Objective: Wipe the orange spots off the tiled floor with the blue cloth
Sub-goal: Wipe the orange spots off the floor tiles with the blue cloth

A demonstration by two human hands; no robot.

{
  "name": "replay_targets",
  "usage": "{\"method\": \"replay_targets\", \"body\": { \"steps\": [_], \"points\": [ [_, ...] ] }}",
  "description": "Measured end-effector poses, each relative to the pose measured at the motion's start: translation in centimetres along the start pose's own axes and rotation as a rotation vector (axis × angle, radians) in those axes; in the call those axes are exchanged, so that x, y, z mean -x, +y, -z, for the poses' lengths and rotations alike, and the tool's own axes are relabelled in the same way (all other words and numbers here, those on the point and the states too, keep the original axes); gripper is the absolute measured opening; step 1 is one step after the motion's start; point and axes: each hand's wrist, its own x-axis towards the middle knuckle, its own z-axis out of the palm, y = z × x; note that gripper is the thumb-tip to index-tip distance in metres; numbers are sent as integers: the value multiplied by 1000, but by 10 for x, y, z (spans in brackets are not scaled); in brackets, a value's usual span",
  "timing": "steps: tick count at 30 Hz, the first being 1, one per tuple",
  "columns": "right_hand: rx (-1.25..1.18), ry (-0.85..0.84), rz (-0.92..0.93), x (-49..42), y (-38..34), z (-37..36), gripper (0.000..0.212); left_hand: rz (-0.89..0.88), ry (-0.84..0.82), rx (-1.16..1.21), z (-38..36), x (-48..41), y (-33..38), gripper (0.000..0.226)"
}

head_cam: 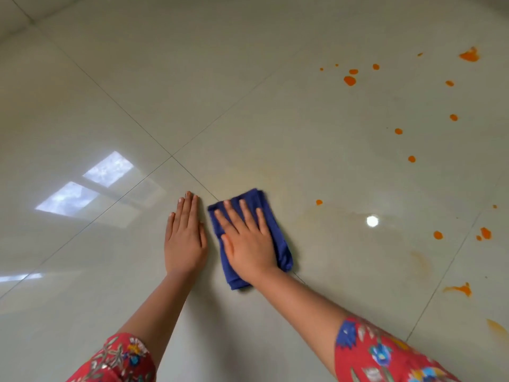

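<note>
My right hand [248, 241] lies flat on the blue cloth [276, 238], fingers straight and a little spread, palm pressing down; nothing is curled round the fabric. The cloth is folded into a long pad on the tiled floor [248, 106]. It sticks out past the fingertips at the far end, past the little-finger side, and past the heel of the hand at the near end.

My left hand [186, 238] is just beside it, on the thumb side of the right hand. It is also open, fingers straight and close together, palm down on the bare tile (holding nothing). A narrow strip of floor with a grout line [203, 195] separates the left hand from the cloth's edge.

The orange spots [349, 80] all lie on the little-finger side of the right hand, well apart from the cloth. One scatter sits far ahead and to the right, a few single drops trail back towards me, and the nearest small dot [319, 202] is beyond the cloth's right edge. An orange smear [458, 289] sits level with my right forearm, further out. Faint yellowish streaks [421, 260] mark the tile between the cloth and that smear.

A bright round light reflection [372, 221] glints right of the right hand, and a window reflection [85, 186] shines left of the left hand. Both forearms come out of red floral sleeves [385, 354].
</note>
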Motion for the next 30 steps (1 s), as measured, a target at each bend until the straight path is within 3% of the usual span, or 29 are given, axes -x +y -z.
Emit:
{"method": "replay_targets", "body": {
  "steps": [2, 4, 6, 9, 11, 15, 17, 18, 21, 23, 26, 28, 30],
  "points": [
    [-19, -21, 136, -29, -7, 4, 56, -6, -11, -1, 0, -1, 1, 62],
    [14, -48, 141, -71, 5, 10, 56, -13, -17, -25, 0, 0, -1, 61],
    [33, -42, -49, -92, 38, 14, 56, -25, -22, -36, 0, 0, -2, 59],
    [-9, 141, -462, -54, 74, 15, 57, -21, -39, -27, 0, 1, 1, 59],
    [-37, 190, -556, -6, 54, 11, 58, -21, -33, -35, 0, 1, 2, 59],
    [-48, 46, -91, 4, 17, 6, 56, -82, -64, -43, 2, -2, 1, 62],
    [2, 16, -30, -34, 42, 15, 58, -175, -107, -54, 2, -2, 6, 64],
    [48, 9, -102, -48, 60, 17, 58, -213, -125, -44, 2, -2, 10, 65],
    [7, 107, -587, -34, 113, 21, 56, -265, -178, 30, -2, -15, 31, 64],
    [0, 192, -708, 15, 108, 20, 56, -287, -195, 48, -9, -24, 50, 63],
    [18, 96, -359, 68, 68, 11, 56, -345, -188, 14, -22, -29, 75, 61],
    [30, 27, -119, 49, 88, 15, 55, -357, -164, -21, -29, -26, 87, 60],
    [54, 30, -230, 13, 130, 26, 54, -362, -150, -57, -33, -24, 90, 58]
  ]
}}
